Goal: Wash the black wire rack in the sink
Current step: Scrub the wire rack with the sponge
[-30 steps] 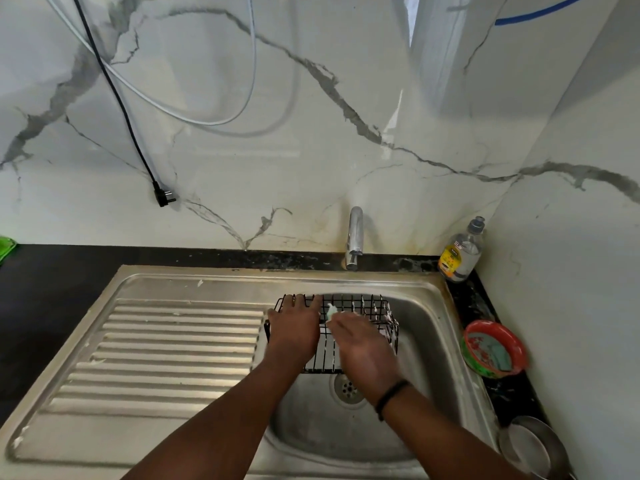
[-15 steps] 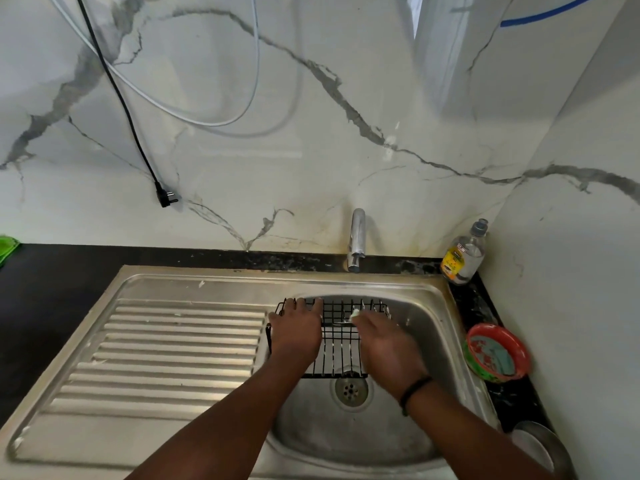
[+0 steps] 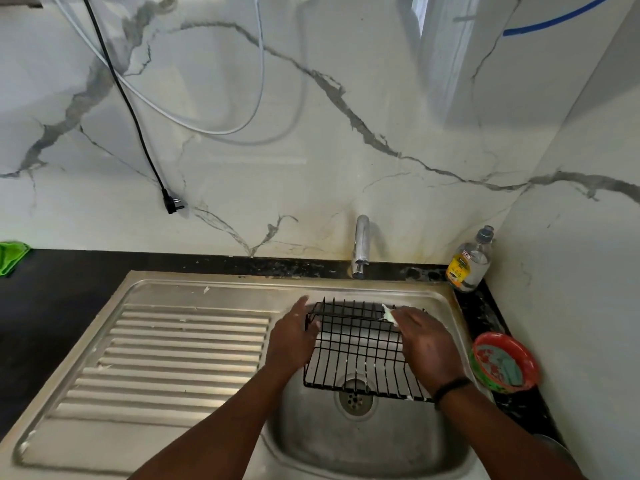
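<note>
Black rack [image 3: 360, 351] over sink [image 3: 363, 441] basin; left hand [image 3: 294, 337] grips left edge, right hand [image 3: 422, 344] pinches white scrubber [image 3: 388, 314] at far rim.

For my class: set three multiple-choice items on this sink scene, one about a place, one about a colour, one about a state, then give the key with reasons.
1. Where is the clear dish-soap bottle with the yellow label?
A. on the steel draining board
B. in the back right corner of the dark counter
C. inside the basin

2. What colour is the cloth at the left edge of the counter?
A. green
B. red
C. blue

3. Is the chrome tap running?
A. yes, strongly
B. no water shows
C. it is dripping foam

Key: B, it stands by the wall corner; A, it is bright green; B, no stream falls from the spout.
</note>
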